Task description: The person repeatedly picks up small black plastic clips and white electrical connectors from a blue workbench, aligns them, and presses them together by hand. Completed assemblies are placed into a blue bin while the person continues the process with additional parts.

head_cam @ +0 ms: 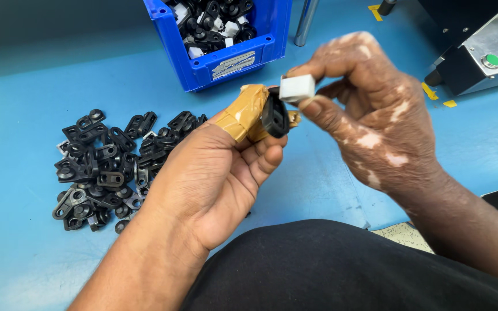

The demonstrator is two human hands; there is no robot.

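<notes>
Near the centre of the frame, the left hand, its thumb wrapped in tan tape, is closed around a small black moulded plastic bracket, pinching it between the taped thumb and the curled fingers. Just above it, the right hand pinches a small white rectangular plastic block between thumb and forefinger, and the block touches the top of the bracket. This looks like the mating step, with the white piece being seated on the black one; judging from the pose, finishing it calls for keeping the two parts square and pressing firmly. At the left of the frame a loose pile of similar black brackets lies on the blue work table, and a blue plastic bin at the top centre holds black-and-white pieces.
</notes>
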